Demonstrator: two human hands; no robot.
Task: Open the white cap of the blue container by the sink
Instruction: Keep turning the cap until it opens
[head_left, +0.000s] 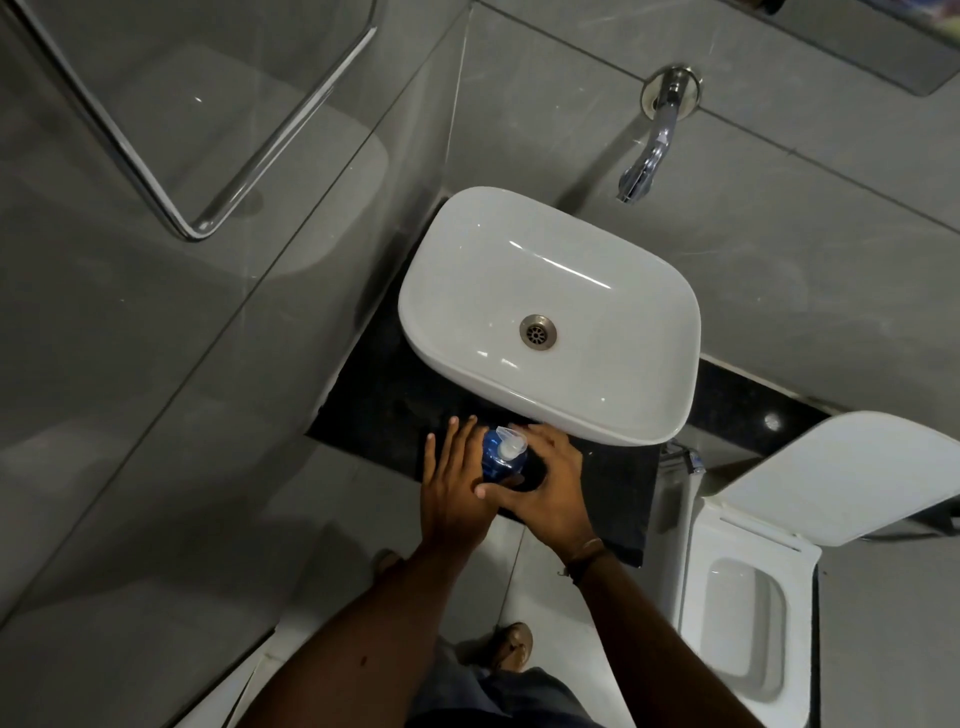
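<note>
The blue container (497, 464) stands upright on the black counter (384, 405), just in front of the white sink (550, 317). Its white cap (510, 445) is on top and looks tilted; I cannot tell whether it is lifted. My left hand (453, 483) lies flat against the container's left side with straight, spread fingers. My right hand (553, 488) wraps the container from the right. Its thumb crosses the front low down and its fingertips sit beside the cap.
A chrome tap (652, 150) juts from the grey wall above the sink. An open toilet (748, 613) with its lid raised stands to the right. A glass panel with a chrome rail (208, 218) is at the left. My feet show on the tiled floor below.
</note>
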